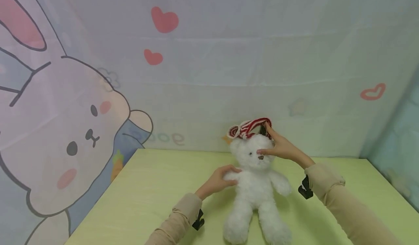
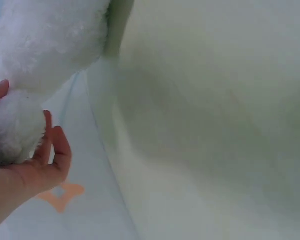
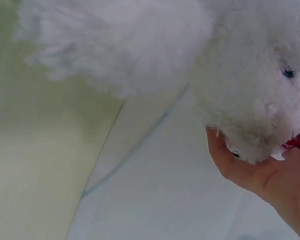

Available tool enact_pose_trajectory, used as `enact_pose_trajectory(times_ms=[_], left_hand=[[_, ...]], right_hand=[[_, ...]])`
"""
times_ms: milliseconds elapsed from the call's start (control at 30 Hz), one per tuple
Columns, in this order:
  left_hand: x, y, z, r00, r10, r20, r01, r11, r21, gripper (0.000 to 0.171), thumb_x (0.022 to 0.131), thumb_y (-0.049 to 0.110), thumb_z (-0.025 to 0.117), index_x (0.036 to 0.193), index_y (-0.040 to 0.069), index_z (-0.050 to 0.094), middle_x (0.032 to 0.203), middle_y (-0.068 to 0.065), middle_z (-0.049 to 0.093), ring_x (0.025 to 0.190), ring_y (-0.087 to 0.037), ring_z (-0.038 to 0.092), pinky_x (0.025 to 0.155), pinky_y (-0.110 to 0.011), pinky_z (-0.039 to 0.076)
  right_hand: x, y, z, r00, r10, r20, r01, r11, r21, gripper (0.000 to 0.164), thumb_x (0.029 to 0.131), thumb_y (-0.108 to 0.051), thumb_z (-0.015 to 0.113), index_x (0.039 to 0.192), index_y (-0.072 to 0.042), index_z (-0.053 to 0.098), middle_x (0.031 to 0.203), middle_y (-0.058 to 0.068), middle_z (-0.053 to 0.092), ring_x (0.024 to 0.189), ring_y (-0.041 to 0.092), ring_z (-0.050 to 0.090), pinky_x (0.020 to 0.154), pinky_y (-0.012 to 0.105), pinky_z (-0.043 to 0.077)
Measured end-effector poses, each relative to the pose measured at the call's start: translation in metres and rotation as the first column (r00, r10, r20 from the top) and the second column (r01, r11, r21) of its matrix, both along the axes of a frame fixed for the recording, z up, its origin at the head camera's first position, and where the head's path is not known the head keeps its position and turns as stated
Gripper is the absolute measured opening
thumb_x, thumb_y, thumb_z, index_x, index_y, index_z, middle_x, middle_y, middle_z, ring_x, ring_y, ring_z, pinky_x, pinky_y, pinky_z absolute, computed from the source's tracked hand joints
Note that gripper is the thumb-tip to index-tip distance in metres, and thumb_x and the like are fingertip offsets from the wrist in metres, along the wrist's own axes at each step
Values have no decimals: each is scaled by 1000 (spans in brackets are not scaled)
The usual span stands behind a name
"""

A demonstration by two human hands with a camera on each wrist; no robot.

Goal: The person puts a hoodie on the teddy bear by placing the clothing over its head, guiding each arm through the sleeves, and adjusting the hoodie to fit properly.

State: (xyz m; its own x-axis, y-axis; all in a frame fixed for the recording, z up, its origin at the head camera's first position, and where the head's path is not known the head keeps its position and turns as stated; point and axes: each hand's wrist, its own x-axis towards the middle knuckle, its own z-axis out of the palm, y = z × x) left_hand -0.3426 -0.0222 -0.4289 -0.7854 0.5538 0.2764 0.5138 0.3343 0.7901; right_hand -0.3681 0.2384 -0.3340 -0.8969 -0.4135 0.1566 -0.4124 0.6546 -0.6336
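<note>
Backdrop cloth (image 1: 212,63), pale and creased, hangs behind everything in the head view. In front of it lies a table (image 1: 147,186) with a yellow-green top. A cartoon rabbit (image 1: 59,139) with rosy cheeks is printed on the cloth at the left, one ear lined in pink. A fluffy white teddy bear (image 1: 255,186) is at the table, right of the middle, its front toward the camera, its head toward the cloth and its legs toward the person. Two beige sleeves (image 1: 350,205) reach in from the near edge, cuffs turned back.

The right hand (image 1: 280,145) curves round the side of the bear's head, thumb across the face and fingers up by a red-and-white striped knitted piece (image 1: 245,130). Whether the fingertips pinch that knit cannot be told. The left hand (image 1: 218,180) holds the bear's arm on the left of the head view, which lies between thumb and curled fingers in the left wrist view. The knitted piece sits at the top of the head, looped, with a gap in it. Red hearts (image 1: 164,20) dot the cloth. Below each cuff shows a black fitting (image 1: 306,188). Smallest are the bear's brown nose (image 1: 260,158), near the thumb, and one dark eye (image 1: 250,153).
</note>
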Motion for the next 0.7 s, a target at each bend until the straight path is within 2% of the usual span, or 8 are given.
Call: enact_pose_trajectory(times_ms=[133,233,300,367,433,467,600,700], left_hand=[[4,3,18,996,-11,-90,0,993,-116,21,83,12,60,103,7,61,115,-9,60,112,-26,51,94,-38,41],[7,9,41,973,60,-222,-98,982,-165,13,84,17,57,94,11,62,107,-8,58,99,-22,53,81,-34,45],[6,15,57,923,118,-367,-188,969,-161,15,85,21,56,97,13,61,102,-9,54,90,-20,49,74,-29,42],[3,22,71,848,165,-503,-275,949,-152,23,87,26,54,108,19,59,102,-10,49,85,-18,44,70,-28,38],[-1,30,82,780,173,-602,-346,920,-184,35,90,33,49,124,26,51,106,-13,44,85,-20,42,69,-30,37],[-3,33,86,759,168,-629,-376,902,-214,39,91,36,46,130,30,46,111,-16,43,89,-23,42,70,-32,38],[-11,42,93,777,201,-597,-458,831,-317,38,95,41,33,130,34,44,120,-22,41,96,-32,44,73,-39,43],[-19,41,89,790,285,-543,-481,837,-262,34,96,31,35,116,17,59,107,-17,49,88,-27,47,69,-34,43]], right_hand=[[3,1,-5,1000,-4,6,4,999,-45,104,76,-42,66,141,-25,-14,150,13,-9,135,42,3,101,62,19],[5,-1,-6,1000,-6,-2,6,998,-61,104,76,-41,67,142,-26,-13,150,13,-8,135,41,3,100,62,20],[7,-2,-5,1000,-10,-18,9,998,-60,104,76,-41,67,142,-25,-12,150,13,-6,135,41,4,100,62,21],[7,-4,-5,999,-14,-43,12,999,-52,104,75,-41,67,143,-23,-10,150,14,-4,135,41,5,100,61,22],[8,-6,-5,997,-19,-71,16,999,-44,104,75,-41,68,143,-22,-8,150,14,-2,135,41,6,100,61,23],[8,-7,-5,996,-20,-88,17,999,-36,103,75,-41,68,143,-21,-7,150,15,-1,135,41,7,100,61,23],[6,-10,-6,991,-22,-133,18,999,-33,101,75,-42,67,144,-20,-4,150,14,3,135,39,10,101,58,25],[5,-12,-9,989,-19,-143,15,999,-34,101,75,-43,67,144,-18,-1,150,14,5,135,37,12,101,56,26]])
